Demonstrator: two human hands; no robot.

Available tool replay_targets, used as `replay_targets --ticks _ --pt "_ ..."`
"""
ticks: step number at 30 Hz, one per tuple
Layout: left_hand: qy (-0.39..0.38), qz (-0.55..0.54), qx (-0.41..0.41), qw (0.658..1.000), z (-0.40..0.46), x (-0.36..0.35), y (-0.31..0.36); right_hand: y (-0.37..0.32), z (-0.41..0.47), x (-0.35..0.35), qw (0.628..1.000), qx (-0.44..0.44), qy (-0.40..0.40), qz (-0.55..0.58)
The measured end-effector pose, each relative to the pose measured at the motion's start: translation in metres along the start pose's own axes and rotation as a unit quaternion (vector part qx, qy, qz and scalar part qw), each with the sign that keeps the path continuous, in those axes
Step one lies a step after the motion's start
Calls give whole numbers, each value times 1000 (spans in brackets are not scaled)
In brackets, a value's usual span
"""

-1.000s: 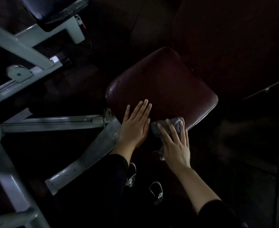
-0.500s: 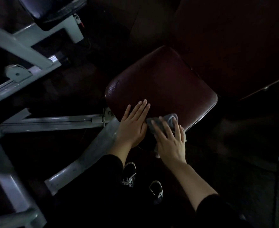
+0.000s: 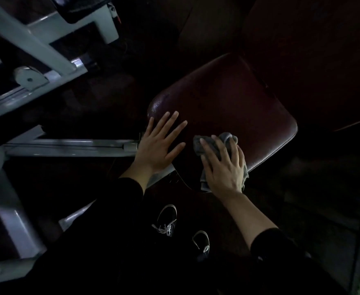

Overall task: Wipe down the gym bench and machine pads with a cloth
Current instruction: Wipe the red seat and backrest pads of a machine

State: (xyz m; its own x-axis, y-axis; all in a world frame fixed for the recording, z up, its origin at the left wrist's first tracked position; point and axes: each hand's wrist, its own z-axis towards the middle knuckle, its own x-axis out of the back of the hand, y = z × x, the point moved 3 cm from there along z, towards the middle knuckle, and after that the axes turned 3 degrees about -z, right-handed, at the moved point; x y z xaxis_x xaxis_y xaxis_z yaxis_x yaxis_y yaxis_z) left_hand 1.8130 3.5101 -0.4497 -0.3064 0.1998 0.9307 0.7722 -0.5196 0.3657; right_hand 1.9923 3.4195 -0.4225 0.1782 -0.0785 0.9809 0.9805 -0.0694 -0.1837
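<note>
Head view: wiping seat pad (image 3: 228, 107), right hand (image 3: 223, 167) pressing cloth (image 3: 208, 143) flat-fingered, left hand (image 3: 160, 143) open, bracing; next, seemingly sweeping farther across.

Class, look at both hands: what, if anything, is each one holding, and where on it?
The right hand presses a grey cloth flat onto the seat pad, covering its middle. The left hand holds nothing; it rests open on the pad's near corner.

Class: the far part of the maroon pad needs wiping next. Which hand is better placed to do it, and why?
Right hand: it presses the cloth on the pad. The left hand lies flat, without a cloth.
</note>
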Motion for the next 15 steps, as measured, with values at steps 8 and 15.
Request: replay_targets --ticks 8,15 --pt "-14 -22 3 1000 0 0 -4 -16 4 -2 1000 -14 -23 -9" --pt "-39 -46 -1 998 0 2 -6 -37 -45 -23 988 130 -30 -76"
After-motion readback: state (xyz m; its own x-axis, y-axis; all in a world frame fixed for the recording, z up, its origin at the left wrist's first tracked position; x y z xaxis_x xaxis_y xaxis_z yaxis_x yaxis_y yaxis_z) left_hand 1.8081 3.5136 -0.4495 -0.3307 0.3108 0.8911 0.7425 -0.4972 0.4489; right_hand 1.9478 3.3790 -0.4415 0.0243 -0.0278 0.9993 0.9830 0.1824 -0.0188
